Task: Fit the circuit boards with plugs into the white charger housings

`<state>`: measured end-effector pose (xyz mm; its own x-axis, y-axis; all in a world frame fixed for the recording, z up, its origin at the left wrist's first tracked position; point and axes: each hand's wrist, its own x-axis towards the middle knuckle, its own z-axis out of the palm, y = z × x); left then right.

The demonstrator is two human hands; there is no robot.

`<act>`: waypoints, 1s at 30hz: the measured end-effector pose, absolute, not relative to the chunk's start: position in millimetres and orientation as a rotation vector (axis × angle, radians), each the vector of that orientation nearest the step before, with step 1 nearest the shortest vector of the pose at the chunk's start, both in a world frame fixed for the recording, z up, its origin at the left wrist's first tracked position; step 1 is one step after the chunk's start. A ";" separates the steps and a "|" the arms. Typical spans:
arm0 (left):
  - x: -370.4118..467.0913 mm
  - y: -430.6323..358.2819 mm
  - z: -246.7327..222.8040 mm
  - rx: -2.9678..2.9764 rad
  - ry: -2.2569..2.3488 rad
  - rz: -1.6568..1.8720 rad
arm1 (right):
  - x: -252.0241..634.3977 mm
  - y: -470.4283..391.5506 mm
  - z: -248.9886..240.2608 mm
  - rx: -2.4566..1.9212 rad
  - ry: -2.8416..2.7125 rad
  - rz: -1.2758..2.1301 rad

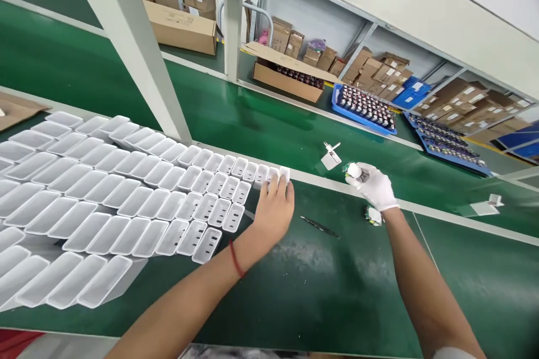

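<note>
Left grip [275, 210], 6 o'clock of view centre: bare, fingers curved over the end white case [285, 172] of the far row; whether pinched or only touching, cannot tell. Right grip [377, 187], 3 o'clock: gloved, closed on a small white part [355, 171] with a green edge. Handling, judged: square the case with light fingertip pressure, sparing its neighbours; hold the part by its white body, off the green edge. Green counter [290, 297]: rows of open white cases [143, 201] toward 9 o'clock; dark tweezers [319, 227] at 4, apart from both grips; second part [373, 215] just beside the gloved wrist. Room: long carton [181, 27] at 11; open carton [286, 82] at 12 to 1; filled blue tray [364, 114] between 2 and 3.
</note>
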<state>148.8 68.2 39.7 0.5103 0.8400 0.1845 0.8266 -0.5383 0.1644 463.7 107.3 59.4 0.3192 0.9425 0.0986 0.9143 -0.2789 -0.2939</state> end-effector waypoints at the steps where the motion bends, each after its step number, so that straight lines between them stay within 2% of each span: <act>1: 159.4 80.4 39.9 2.678 1.510 0.347 | 453.3 92.0 62.4 -2.208 -1.710 0.218; 6: 182.1 95.7 42.5 2.689 1.494 0.297 | 406.9 19.8 64.2 -1.638 -1.731 0.787; 11: 141.2 48.1 46.4 2.777 1.011 0.163 | 383.1 -21.4 48.3 -1.500 -1.574 0.936; 13: 115.7 27.4 43.2 2.762 0.894 0.130 | 374.7 -27.4 42.6 -1.426 -1.624 0.946; 16: 87.7 4.1 32.6 2.640 0.699 0.263 | 361.7 -28.0 37.0 -1.238 -1.837 0.916; 19: 82.8 -9.3 16.4 2.390 0.867 0.431 | 350.9 -25.8 33.5 -1.163 -1.919 0.894; 22: 89.3 -10.2 2.3 2.192 1.093 0.521 | 344.7 -26.9 32.5 -1.270 -1.818 0.957; 27: 76.3 4.5 5.8 2.170 0.830 0.433 | 343.9 -34.9 40.0 -1.359 -1.810 0.864; 30: 75.0 -3.9 9.0 2.092 0.946 0.405 | 343.3 -35.8 45.6 -1.284 -1.967 0.688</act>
<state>75.0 -3.9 9.0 0.6709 0.7409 -0.0302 0.4891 -0.4115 0.7691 343.3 -35.8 45.6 -0.2816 0.9255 0.2534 0.5660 0.3734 -0.7349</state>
